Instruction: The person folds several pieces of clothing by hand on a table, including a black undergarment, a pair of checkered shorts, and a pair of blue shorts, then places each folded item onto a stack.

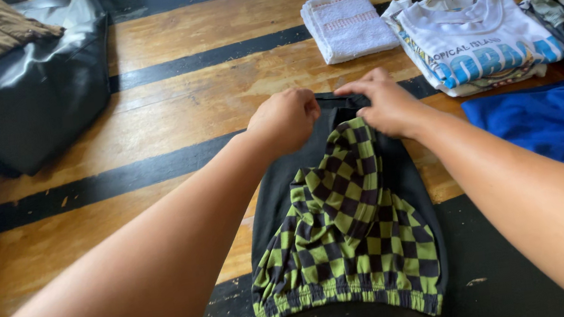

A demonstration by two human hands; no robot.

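We see both hands at the far edge of the shorts point(345, 243) — a green-and-black checkered pair lying on a dark garment point(279, 194) on the wooden floor point(171, 114). The left hand point(284, 119) has its fingers clenched on the dark fabric at the top edge; the right hand point(385, 104) pinches the same edge just beside it, fingers curled down onto the cloth. The shorts' elastic waistband lies nearest us, the narrow end under the hands. Beyond, a folded white towel point(348, 23) sits near a folded printed shirt point(477, 37) — a blue garment point(561, 123) lies to the right, and a dark bag point(40, 87) at far left.
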